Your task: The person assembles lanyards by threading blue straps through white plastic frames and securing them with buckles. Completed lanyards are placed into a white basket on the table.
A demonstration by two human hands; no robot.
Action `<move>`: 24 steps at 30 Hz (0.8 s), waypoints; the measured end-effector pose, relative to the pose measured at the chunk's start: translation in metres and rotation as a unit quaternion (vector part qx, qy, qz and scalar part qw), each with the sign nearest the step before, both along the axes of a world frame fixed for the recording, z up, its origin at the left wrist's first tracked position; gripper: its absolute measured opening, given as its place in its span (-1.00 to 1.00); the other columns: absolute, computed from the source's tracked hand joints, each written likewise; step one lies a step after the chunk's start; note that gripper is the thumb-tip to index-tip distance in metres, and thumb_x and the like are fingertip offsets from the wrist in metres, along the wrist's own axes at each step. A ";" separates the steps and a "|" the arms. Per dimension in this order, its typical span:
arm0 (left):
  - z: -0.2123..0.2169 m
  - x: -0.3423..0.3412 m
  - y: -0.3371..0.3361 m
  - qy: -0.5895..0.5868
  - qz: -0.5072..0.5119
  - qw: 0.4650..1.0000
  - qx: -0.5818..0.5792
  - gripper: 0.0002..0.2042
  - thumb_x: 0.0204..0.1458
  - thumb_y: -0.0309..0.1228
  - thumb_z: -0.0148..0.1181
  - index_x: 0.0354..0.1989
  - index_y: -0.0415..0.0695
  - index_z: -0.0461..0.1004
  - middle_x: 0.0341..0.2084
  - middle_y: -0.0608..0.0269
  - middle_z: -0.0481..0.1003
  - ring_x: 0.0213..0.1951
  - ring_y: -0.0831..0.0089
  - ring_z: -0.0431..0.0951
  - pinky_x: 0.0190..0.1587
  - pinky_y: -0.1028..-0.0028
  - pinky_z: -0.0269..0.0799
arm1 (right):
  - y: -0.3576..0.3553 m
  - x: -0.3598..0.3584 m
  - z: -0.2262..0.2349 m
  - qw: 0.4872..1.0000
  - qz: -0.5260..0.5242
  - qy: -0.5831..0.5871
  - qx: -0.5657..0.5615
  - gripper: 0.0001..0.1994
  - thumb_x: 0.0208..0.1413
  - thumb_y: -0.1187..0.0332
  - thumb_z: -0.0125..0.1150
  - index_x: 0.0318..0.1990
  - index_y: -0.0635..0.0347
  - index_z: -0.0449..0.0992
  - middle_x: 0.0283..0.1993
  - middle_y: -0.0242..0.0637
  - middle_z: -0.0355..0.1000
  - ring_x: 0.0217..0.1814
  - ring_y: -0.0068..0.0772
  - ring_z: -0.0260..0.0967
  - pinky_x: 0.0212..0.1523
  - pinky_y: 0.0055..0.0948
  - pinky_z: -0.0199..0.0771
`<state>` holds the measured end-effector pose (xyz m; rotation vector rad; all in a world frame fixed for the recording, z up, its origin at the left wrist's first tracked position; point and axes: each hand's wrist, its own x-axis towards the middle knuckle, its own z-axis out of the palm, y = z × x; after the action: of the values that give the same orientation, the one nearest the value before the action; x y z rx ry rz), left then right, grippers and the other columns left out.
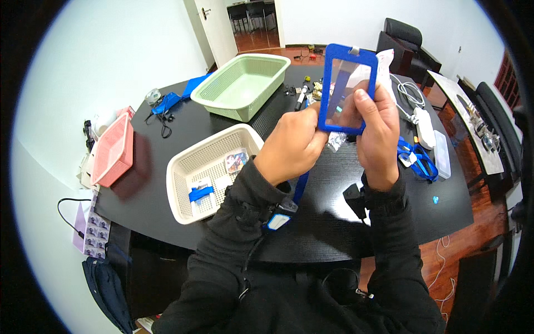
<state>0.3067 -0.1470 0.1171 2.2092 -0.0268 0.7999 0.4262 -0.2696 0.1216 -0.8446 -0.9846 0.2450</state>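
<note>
A blue-framed badge holder (344, 83) with a clear window is held up over the table, a small metal clip at its top edge. My left hand (292, 145) is closed at its lower left corner, fingers curled in. My right hand (379, 131) grips the right edge, the thumb lying across the window and the fingers behind it. A blue strap (301, 189) hangs below my left hand; whether it joins the holder is hidden. Crinkled clear plastic (336, 141) shows just under the holder.
The white basket (177, 192) at left holds small packets and a blue-banded item. Behind it stands a green basket (239, 111); farther left, a pink one (114, 150). To the right lie a coiled blue lanyard (417, 161), a power strip (424, 128) and a clear box (442, 156).
</note>
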 end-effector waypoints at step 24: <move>0.021 -0.035 0.032 0.022 -0.019 0.999 0.018 -0.80 0.21 -0.42 0.09 -0.15 -0.28 0.55 -0.41 0.23 0.55 -0.36 0.47 0.51 -0.24 0.49 0.43 | -0.030 0.008 0.031 0.819 0.109 -0.478 -0.297 -0.79 -0.12 0.48 0.31 -0.26 0.32 0.62 -0.38 -0.10 0.54 -0.36 -0.15 0.52 -0.27 -0.34 0.51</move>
<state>0.2719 -0.1151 0.1383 2.2537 -0.0616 0.7340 0.4346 -0.2995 0.1526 -1.4893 -2.0209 0.3381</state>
